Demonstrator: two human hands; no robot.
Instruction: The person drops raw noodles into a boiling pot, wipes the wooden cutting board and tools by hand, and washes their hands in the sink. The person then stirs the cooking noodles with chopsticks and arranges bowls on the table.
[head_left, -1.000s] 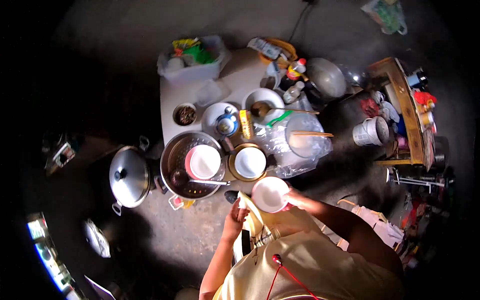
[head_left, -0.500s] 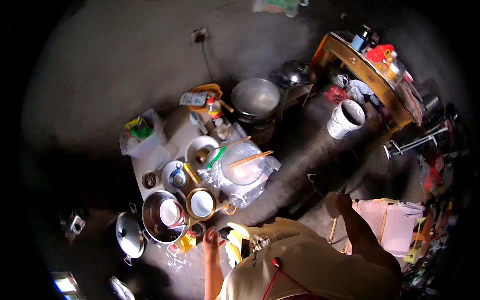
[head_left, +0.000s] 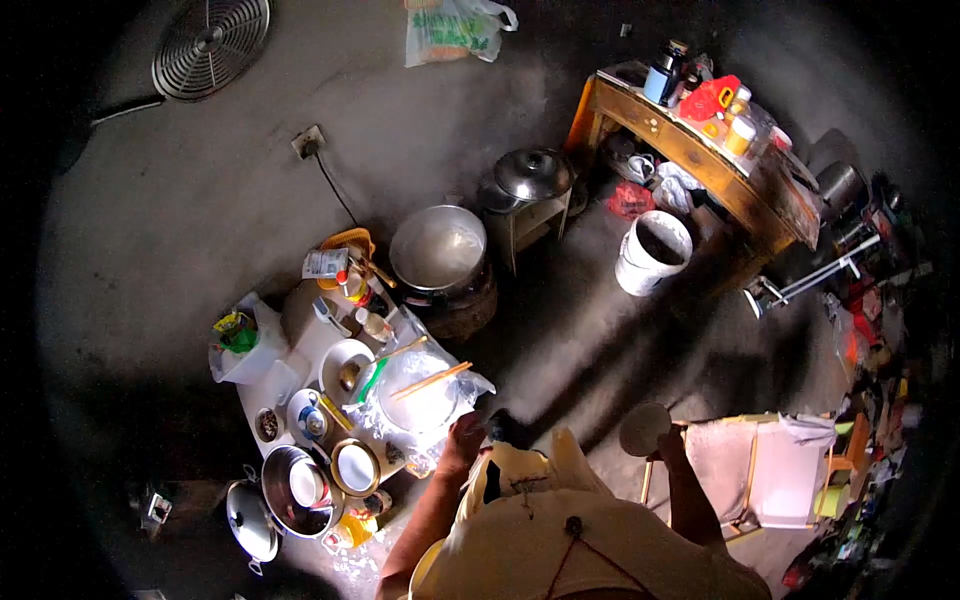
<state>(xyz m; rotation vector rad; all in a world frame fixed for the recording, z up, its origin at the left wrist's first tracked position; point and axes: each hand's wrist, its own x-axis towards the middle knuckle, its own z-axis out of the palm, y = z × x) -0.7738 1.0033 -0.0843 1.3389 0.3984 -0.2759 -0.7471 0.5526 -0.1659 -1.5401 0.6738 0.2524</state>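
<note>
My right hand is closed at the edge of a round, flat, greyish disc, held out over the floor; its exact kind is unclear. My left hand is beside the table's right edge, near the clear plastic bag, with its fingers loosely apart and nothing visible in them. Inside that bag is a pale round shape, with orange chopsticks lying across it. Next to it on the table stand a white bowl with a ladle in it and a brown-rimmed basin.
A large steel pot holds white bowls, with a lidded pan to its left. Behind the table sits a big wok. A white bucket stands on the floor before a wooden desk. A pink-topped folding piece is at right.
The view has shifted, so the table appears lower and further left, and a round metal grille shows on the wall. My left hand has moved up beside the plastic bag; my right still holds the disc.
</note>
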